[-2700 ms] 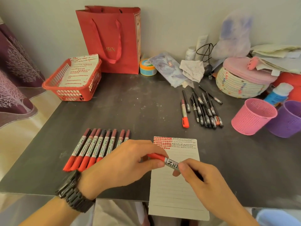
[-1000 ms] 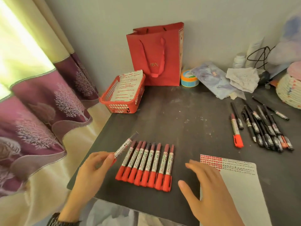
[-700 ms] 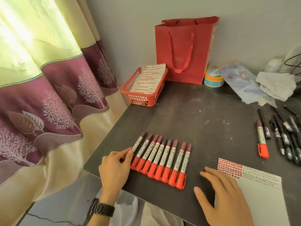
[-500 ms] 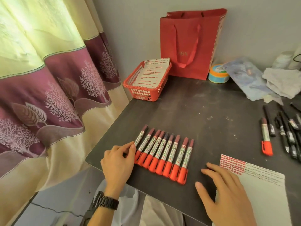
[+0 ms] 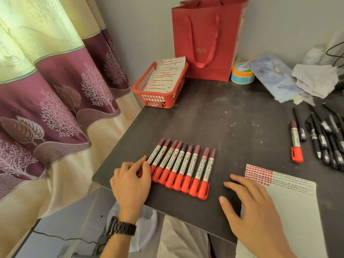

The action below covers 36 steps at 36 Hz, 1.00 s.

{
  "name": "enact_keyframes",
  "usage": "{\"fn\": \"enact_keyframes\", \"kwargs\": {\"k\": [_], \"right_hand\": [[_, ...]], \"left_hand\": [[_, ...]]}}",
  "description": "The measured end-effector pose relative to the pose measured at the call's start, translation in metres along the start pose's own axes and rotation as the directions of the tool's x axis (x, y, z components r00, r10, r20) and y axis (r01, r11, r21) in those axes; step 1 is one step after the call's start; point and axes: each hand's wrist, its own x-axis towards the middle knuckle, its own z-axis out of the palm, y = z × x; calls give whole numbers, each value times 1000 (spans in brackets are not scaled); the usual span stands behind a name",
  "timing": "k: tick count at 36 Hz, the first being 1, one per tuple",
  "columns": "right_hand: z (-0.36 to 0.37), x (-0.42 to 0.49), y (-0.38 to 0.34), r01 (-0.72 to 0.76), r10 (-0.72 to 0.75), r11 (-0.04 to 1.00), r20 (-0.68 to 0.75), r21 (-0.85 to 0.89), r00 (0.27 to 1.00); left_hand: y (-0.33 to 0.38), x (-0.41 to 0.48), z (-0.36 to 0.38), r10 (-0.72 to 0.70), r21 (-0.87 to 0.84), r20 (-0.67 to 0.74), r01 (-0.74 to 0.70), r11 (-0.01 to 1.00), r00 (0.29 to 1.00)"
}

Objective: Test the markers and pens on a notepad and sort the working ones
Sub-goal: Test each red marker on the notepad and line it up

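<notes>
Several red-capped markers (image 5: 183, 170) lie side by side in a row near the front left of the dark table (image 5: 223, 118). My left hand (image 5: 130, 183) is at the row's left end, its fingertips touching the leftmost marker (image 5: 155, 155), which lies on the table with its cap partly hidden under my fingers. My right hand (image 5: 255, 207) rests flat with spread fingers on the table and on the left edge of the lined notepad (image 5: 290, 211), whose top lines carry red and dark test marks. One more red marker (image 5: 296, 142) and a bunch of black pens (image 5: 325, 140) lie at the right.
A red basket (image 5: 154, 98) with a marked sheet stands at the table's back left corner, beside a red paper bag (image 5: 206, 43). A small round tub (image 5: 242, 73), plastic wrap and crumpled cloth lie along the wall. A curtain (image 5: 55, 99) hangs left of the table edge.
My left hand carried the red marker from the notepad to the left end of the row and laid it down. My right hand let go and settled flat by the notepad.
</notes>
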Motion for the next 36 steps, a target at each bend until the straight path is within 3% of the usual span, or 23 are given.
{"fn": "enact_keyframes", "kwargs": {"k": [21,28,32,34,36], "right_hand": [[-4,1,-9,74,-77,986,-14,-151,997],[-7,0,-10,182,-183,983,-32,-30,983],[-11,0,-12,218,-218,976,-15,1,976],[-20,1,-13,238,-238,971,3,5,971],[-27,2,-9,222,-224,960,-8,170,975]], "left_hand": [[-1,-1,-1,23,31,-16,-22,999,1000],[6,-3,-2,-3,70,19,2,998,1000],[20,-13,5,195,132,16,-196,972,981],[37,-22,11,350,98,14,-350,932,936],[59,-30,18,501,8,36,-502,865,865]]}}
